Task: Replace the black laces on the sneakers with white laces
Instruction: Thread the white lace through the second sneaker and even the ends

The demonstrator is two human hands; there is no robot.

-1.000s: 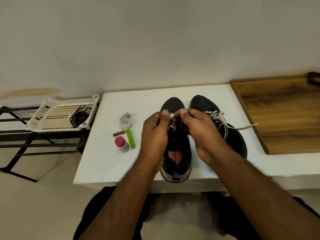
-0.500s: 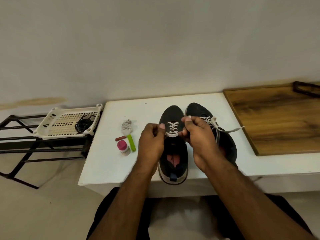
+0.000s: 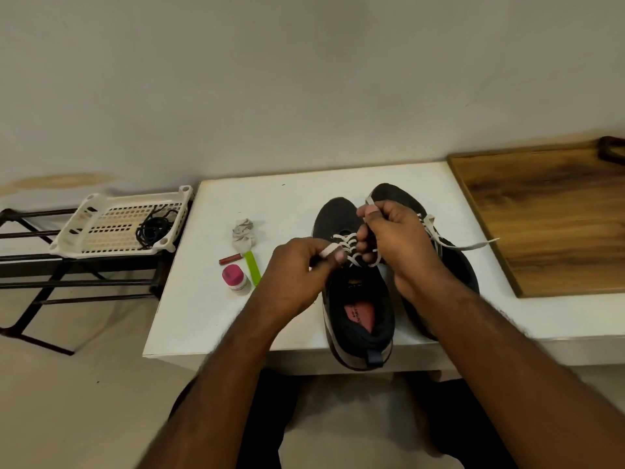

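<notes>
Sneakers, two, black with mesh uppers, stand side by side on the white counter [image 3: 209, 316]. On the nearer sneaker [image 3: 358, 299] the flat white lace [image 3: 345, 243] is threaded; left hand [image 3: 297, 269] and right hand [image 3: 395, 238] each pinch one end. Judged next: tightening evenly, then knotting. Black laces [image 3: 154, 228] lie in one white basket [image 3: 101, 228].

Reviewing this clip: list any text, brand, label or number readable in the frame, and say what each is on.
Nothing can be read.
Insole of the left sneaker: dark print on the red patch, too blurred to read.
Pink-capped bottle: white label, print too small to read.
No lettering shows on the right sneaker, green stick or white basket.
</notes>
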